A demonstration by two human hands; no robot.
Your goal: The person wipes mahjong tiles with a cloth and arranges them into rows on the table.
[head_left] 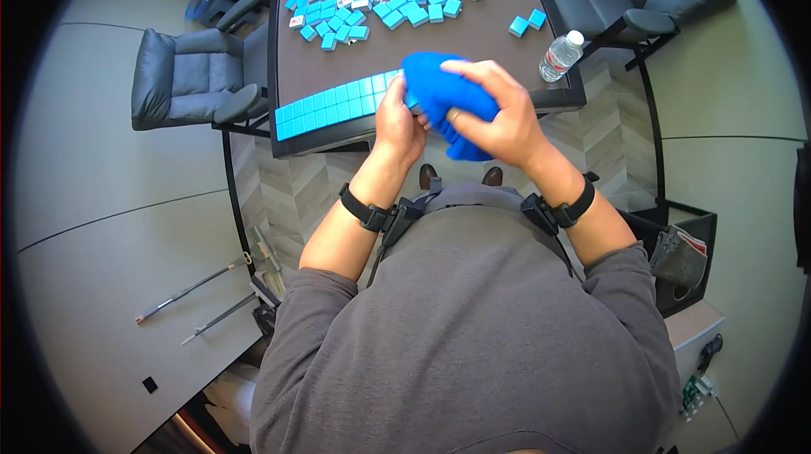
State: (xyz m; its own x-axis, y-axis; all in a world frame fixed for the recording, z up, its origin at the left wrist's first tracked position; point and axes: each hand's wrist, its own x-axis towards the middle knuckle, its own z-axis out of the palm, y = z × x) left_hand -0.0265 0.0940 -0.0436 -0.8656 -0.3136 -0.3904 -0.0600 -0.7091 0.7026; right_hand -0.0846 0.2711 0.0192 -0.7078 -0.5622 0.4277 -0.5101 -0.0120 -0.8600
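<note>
Right now, through the head view, I have the right grip (505,123) clamped on a blue cloth (448,92), thumb and fingers pinching its folds, with a loose end hanging past the near edge of the bench (494,32). My left grip (399,126) is curled beside the cloth, at the right end of a double row of light-blue tiles (329,108); a sliver of light blue shows between hand and cloth, but I cannot tell what those fingers are closed on. The row lies along the near edge, tiles side by side. Farther off, I see loose tiles (414,0) scattered, mostly blue side up, a few showing white faces. A clear bottle (559,59) with a white cap stands near the right corner, close to two stray tiles (528,21).
</note>
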